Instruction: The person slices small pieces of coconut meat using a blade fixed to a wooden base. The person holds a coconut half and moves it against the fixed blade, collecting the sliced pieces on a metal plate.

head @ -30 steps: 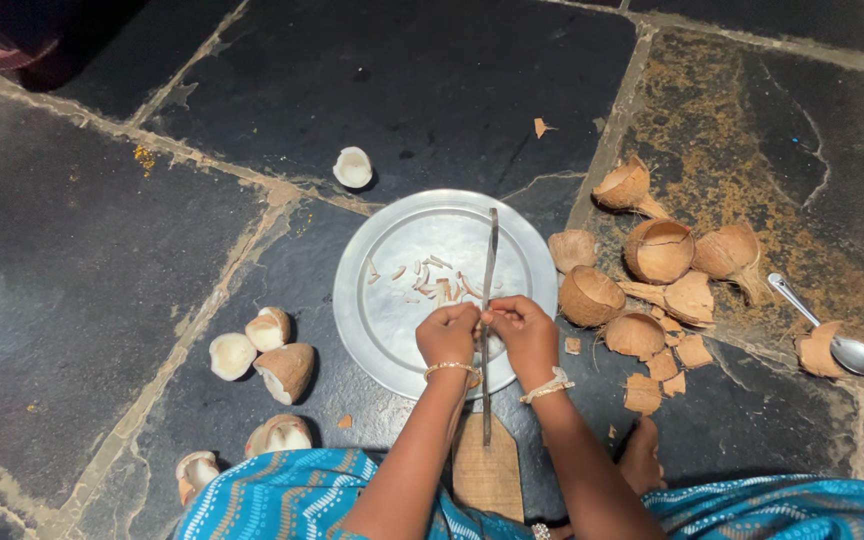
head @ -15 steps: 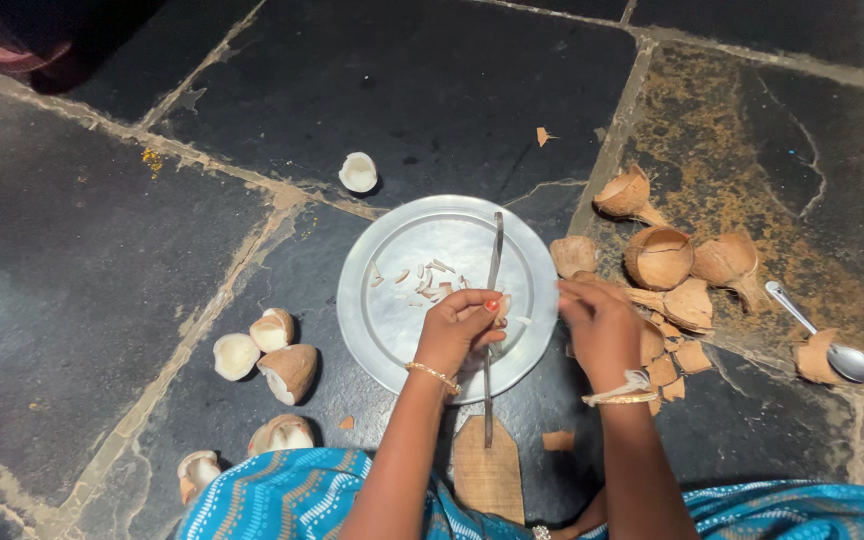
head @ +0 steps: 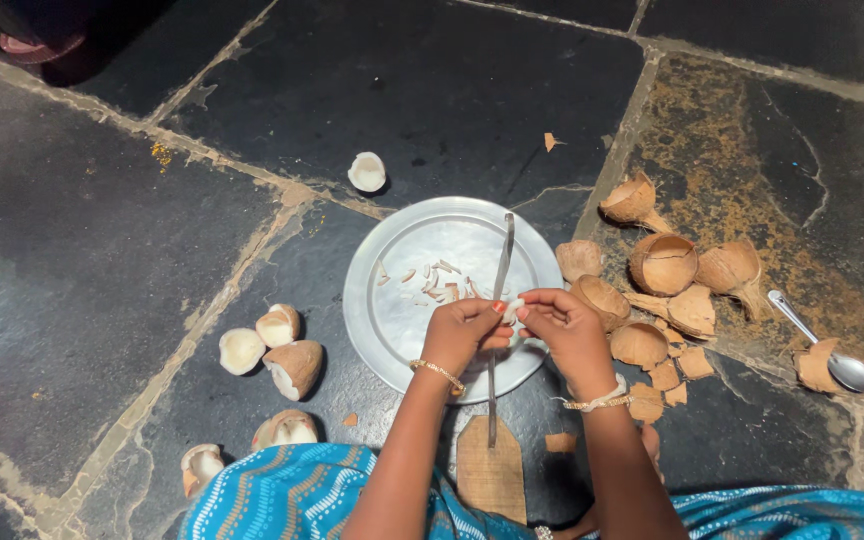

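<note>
I'm looking straight down at a dark stone floor (head: 452, 90). Both hands meet over the near edge of a round metal plate (head: 392, 320). The left hand (head: 462, 335) is curled shut, its fingers pinching a small white coconut piece (head: 512, 312); the right hand (head: 564, 335) is closed on the same piece from the other side, fingertips touching it. The piece sits right against an upright blade (head: 500, 300), which rises from a wooden board (head: 492, 465) on the floor between the knees and leans out over the plate. Thin coconut slices (head: 432, 282) lie scattered on the plate's middle. Left of the plate, several coconut chunks (head: 277, 345) with white flesh rest on the floor, one more (head: 367, 172) beyond the plate's far edge. Right of the plate there's a heap of brown shells (head: 664, 265), with a spoon (head: 827, 350) further right, its bowl touching a shell fragment.
</note>
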